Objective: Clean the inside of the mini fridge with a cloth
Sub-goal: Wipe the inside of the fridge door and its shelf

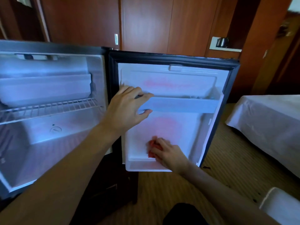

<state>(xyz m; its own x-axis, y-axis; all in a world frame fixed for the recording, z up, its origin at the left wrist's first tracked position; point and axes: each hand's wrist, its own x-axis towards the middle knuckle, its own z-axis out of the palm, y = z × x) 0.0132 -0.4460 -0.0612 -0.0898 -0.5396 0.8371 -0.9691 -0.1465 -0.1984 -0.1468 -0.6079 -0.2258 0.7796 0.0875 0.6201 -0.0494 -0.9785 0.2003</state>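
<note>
Here the left hand (128,108) grips the door shelf rail (181,105) to steady the open mini fridge door (211,127), so the right hand (168,153), fingers curled round the red cloth (152,147) low on the liner, should probably press flat and wipe in overlapping strokes.

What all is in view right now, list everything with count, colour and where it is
mini fridge: one, black shell, white inside, left, open
fridge door: one, white liner, swung open at centre
door shelf: one, white, across the door
wire rack: one, white, inside the fridge
cloth: one, red, low on the door liner
kettle: one, dark, on a ledge behind
bed: one, white sheet, right
left hand: grips the door shelf
right hand: presses the cloth
</note>
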